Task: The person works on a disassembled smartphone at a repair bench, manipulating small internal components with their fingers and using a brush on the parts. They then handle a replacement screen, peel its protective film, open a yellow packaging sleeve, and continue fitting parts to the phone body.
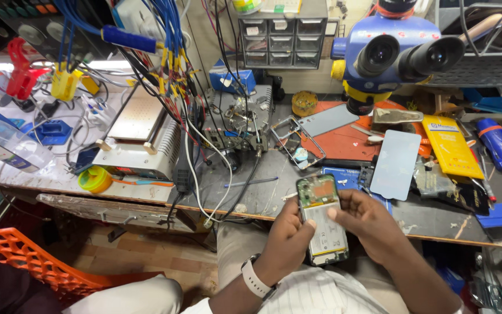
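Opened phone (322, 220) clamped by both hands' fingers (306, 228), microscope (391, 55), tangled wires (164, 70) beyond

Illumination bright and even across the bench (262, 192), no deep shadows. Strip light (7, 65) at nine o'clock is blown out to white. Glare on clear plastic box (7, 145) at nine o'clock. Floor (164, 256) at seven o'clock dimmer. Wide-angle bending evident at frame edges. Centre sharp; corners slightly soft.
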Available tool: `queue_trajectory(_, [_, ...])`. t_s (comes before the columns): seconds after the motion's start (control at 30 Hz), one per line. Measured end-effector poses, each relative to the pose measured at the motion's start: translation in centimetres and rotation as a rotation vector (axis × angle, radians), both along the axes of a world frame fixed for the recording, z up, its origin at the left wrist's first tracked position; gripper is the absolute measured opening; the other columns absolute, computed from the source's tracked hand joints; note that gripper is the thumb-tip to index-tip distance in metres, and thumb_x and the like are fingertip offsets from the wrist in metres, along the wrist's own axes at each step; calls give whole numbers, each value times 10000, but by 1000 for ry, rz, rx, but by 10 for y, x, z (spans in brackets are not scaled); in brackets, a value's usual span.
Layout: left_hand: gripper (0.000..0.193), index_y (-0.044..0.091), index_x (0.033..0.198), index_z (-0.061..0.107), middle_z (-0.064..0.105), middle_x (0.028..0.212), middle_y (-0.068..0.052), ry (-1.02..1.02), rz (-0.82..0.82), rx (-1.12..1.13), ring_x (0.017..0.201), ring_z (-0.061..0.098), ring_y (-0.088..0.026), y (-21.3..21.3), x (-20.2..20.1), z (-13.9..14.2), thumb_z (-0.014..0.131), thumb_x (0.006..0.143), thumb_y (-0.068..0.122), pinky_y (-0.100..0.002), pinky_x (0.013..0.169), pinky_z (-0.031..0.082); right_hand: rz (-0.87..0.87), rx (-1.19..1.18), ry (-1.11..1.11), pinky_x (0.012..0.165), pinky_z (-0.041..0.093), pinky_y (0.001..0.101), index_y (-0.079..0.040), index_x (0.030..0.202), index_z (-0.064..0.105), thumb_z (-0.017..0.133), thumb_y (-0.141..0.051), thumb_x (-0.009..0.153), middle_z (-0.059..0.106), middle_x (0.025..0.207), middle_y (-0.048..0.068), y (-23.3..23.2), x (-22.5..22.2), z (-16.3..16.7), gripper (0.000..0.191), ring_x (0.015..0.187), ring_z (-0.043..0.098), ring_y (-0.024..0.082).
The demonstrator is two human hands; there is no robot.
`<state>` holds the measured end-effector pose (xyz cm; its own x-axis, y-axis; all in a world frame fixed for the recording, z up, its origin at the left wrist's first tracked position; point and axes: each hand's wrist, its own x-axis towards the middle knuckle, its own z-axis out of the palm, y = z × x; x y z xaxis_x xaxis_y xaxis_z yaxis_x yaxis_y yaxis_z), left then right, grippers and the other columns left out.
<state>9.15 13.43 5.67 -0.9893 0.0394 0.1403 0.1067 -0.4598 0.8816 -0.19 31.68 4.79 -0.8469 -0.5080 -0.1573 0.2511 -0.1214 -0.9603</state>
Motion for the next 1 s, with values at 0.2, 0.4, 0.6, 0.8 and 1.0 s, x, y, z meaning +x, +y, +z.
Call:
queue_trajectory(0.2, [533,34,1538,411,622,1335,-108,21,-103,354,1185,640,-169,-7,-20,3,489,1047,229,-342,1022,541,-56,-145,-106,730,542,320,55,1247,557,705,-53,877,709,990,121,-1,16,-8,414,831,679,163])
queue_trajectory(0.4, [651,109,1592,360,625,1249,-95,-63,-160,479,1089,664,-188,8,-50,2,508,1038,416,-332,924,582,-182,160,125,717,555,285,-2,1182,635,745,-106,875,721,937,73,-20,5,-1,343,799,667,113])
queue_trajectory(0.6, [839,96,1631,320,618,1209,-56,-60,-51,-53,1016,617,-117,-6,-95,-5,732,913,230,-269,868,518,5,72,162,710,559,308,27,1049,624,786,-85,837,679,903,69,9,-45,7,289,779,651,127])
queue_trajectory(0.8, [958,-58,1590,400,640,1279,-100,-5,-227,-323,1120,624,-132,-18,-107,-19,867,772,116,-286,994,526,194,-246,60,728,576,323,-18,988,578,762,-31,844,698,886,94,19,-70,-27,234,760,684,165])
queue_trajectory(1.0, [1091,-77,1587,291,584,1424,-128,-27,-276,-386,1283,572,-169,-23,-109,-23,897,704,130,-301,1106,451,152,-261,28,681,573,329,-65,909,542,779,-26,831,692,837,84,17,-69,-39,252,727,689,173])
